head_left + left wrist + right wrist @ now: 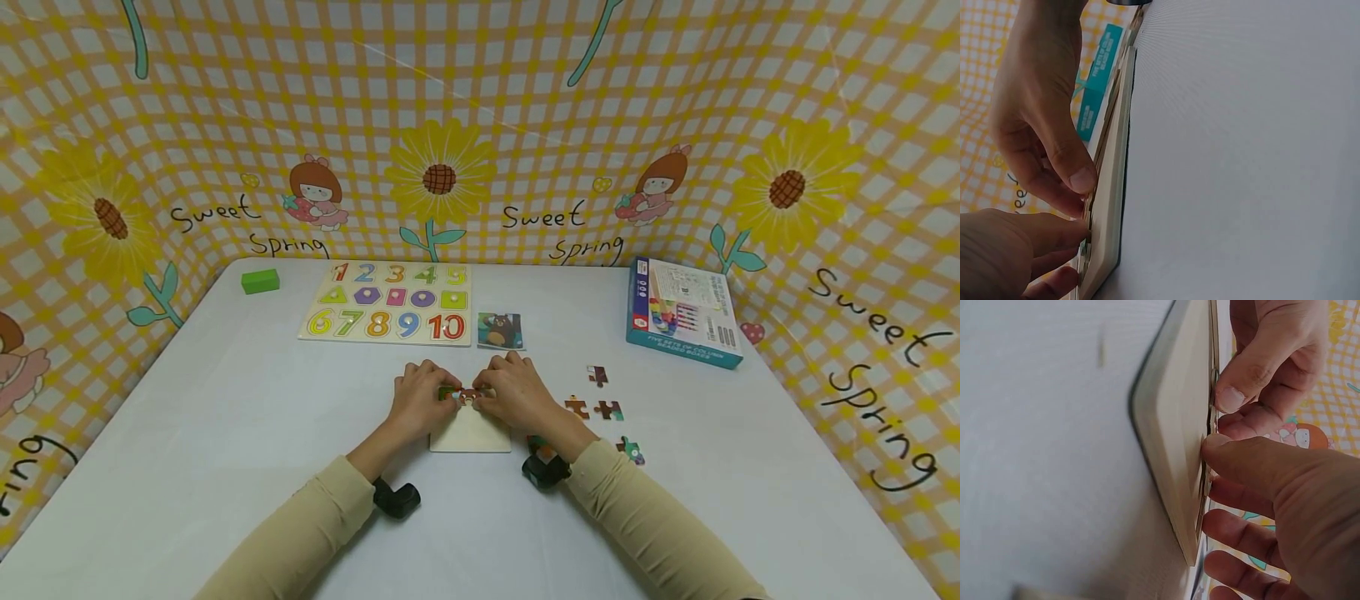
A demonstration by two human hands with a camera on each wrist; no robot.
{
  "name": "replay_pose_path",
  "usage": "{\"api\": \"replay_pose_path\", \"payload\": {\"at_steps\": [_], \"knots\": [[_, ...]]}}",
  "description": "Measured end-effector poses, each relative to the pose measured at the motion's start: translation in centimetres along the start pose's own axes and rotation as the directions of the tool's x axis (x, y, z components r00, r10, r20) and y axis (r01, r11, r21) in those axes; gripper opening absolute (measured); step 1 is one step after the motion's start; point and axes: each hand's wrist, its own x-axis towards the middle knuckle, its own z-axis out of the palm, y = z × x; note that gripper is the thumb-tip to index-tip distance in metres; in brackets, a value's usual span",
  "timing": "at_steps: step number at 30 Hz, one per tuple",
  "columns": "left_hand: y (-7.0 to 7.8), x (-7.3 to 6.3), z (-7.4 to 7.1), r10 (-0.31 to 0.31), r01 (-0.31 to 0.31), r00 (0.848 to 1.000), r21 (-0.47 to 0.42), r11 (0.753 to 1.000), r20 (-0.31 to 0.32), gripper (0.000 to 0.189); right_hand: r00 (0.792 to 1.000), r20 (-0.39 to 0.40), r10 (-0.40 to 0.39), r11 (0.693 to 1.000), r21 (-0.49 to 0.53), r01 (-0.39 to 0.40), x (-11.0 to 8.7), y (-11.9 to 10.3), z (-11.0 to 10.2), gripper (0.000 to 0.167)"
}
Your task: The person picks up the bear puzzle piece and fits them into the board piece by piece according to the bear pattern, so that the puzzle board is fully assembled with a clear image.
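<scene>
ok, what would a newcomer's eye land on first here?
The loud yellow-checked sunflower backdrop, rising behind the white table. Next, the left hand and right hand, close together on puzzle pieces at the far end of a pale board, mid-table. Then the colourful number board, beyond the hands and to the left.

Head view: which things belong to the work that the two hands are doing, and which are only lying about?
Belong to the work:
- pale board under the hands
- puzzle pieces at the fingers
- loose pieces on the right
- bear picture, probably the guide

Only lying about, it seems:
- green block
- number-and-shape board
- teal-sided box
</scene>
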Motion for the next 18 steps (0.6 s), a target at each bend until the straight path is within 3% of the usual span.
{"api": "replay_pose_path", "payload": {"at_steps": [18], "knots": [[0.29, -0.1, 0.36, -0.01, 0.01, 1.0, 0.023, 1.0, -0.025, 0.018, 1.0, -0.012, -0.005, 1.0, -0.001, 0.005, -0.08, 0.15, 0.13, 0.024]]}}
